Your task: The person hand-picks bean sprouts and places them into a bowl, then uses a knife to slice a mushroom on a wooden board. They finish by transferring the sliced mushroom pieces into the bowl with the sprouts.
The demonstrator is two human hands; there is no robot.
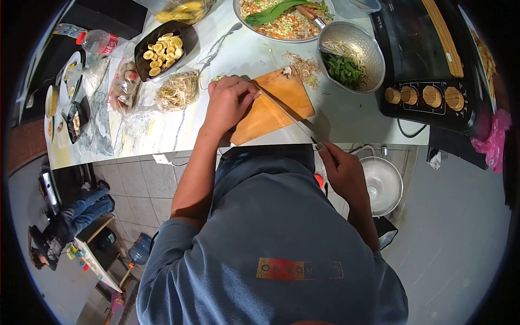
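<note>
My right hand (342, 172) is wrapped around the handle of a knife (286, 110) at the counter's front edge. The long blade slants up and left across the wooden cutting board (277, 103), its tip close to my left hand (230, 103). That hand is closed, with curled fingers pressed down at the board's left side. Whatever lies under its fingers is hidden; a bit of pale green shows just beyond them. A small whitish scrap rests at the board's far edge.
A metal pan (355, 57) holds bean sprouts and green leaves, near a large bowl (238, 6) of chopped vegetables. Left are a black dish (140, 57) of banana slices, bagged sprouts (177, 91) and a bottle (100, 42). A toaster oven (428, 70) stands right. Another person (70, 216) is far left.
</note>
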